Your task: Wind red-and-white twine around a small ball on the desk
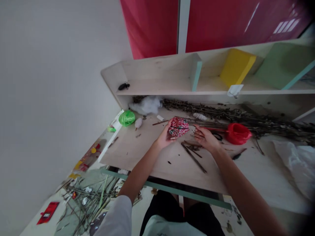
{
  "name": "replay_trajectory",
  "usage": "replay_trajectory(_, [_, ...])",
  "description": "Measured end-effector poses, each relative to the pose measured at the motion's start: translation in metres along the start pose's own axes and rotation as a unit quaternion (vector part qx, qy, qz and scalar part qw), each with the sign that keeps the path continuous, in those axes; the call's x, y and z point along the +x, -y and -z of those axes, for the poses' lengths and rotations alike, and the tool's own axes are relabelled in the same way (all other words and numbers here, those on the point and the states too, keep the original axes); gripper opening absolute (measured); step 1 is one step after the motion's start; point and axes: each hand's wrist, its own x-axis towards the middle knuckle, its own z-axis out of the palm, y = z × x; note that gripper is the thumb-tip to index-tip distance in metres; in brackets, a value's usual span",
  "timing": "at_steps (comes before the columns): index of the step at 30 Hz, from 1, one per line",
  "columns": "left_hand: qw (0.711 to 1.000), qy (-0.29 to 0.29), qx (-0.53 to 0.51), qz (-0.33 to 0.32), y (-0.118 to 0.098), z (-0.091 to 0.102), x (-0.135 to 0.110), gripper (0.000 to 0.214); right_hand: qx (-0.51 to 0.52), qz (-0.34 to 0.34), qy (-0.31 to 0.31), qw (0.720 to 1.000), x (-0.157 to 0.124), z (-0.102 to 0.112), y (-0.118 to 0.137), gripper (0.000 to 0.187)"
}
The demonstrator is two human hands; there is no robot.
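White sleeve (pixel 112 218) nearest, over lap. Left hand (pixel 163 135) curled, gripping red-patterned bundle (pixel 178 127) clear above board (pixel 137 154). Right hand (pixel 205 137) open, fingers (pixel 198 131) spread just beside bundle. Red twine roll (pixel 238 133) near right hand.

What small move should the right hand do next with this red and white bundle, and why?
Probably the right hand should steady the red-and-white bundle, because only the left hand holds it and the right hand is open beside it.
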Motion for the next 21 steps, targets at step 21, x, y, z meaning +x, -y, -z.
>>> replay_trajectory(21, [0.997,0.071,0.002,0.031,-0.0036,-0.0047,0.0029,0.069,0.001,-0.009,0.019,1.000,-0.0015,-0.0004,0.0012,0.036])
